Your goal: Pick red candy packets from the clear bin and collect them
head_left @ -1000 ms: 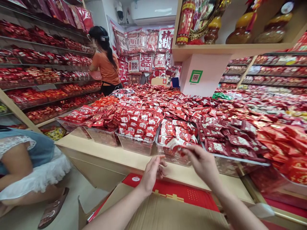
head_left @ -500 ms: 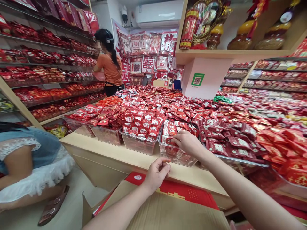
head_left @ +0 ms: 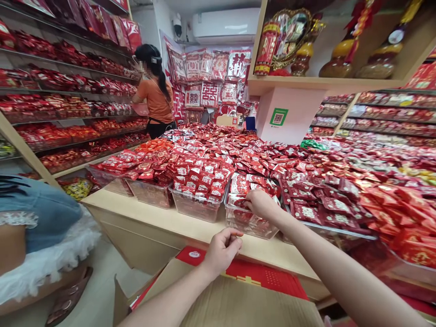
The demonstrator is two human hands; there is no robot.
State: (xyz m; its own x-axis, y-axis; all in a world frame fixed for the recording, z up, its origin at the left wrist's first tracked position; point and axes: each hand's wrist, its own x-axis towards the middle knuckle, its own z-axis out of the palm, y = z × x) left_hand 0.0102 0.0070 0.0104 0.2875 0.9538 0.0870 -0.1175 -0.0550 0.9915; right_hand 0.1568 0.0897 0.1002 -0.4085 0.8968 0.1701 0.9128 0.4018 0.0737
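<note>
My right hand (head_left: 264, 205) reaches over a clear plastic bin (head_left: 250, 222) of small red-and-white wrapped packets (head_left: 240, 184). Its fingers are closed on a packet (head_left: 236, 199) at the bin's front; the fingertips are partly hidden behind the hand. My left hand (head_left: 223, 250) hovers in front of the counter edge, above a cardboard box (head_left: 252, 304) with a red printed band. Its fingers are curled in with the thumb close to them, and nothing shows in them.
More bins of red packets (head_left: 197, 202) and dark red packets (head_left: 327, 200) line the wooden counter (head_left: 136, 213). A display shelf (head_left: 327, 84) overhangs at right. One person (head_left: 156, 97) stands behind at left; another person (head_left: 51, 236) crouches close on my left.
My right hand has shifted slightly down at the front of the bin. My left hand stays nearly still. The crouching person has moved a little left, and the view has tilted slightly.
</note>
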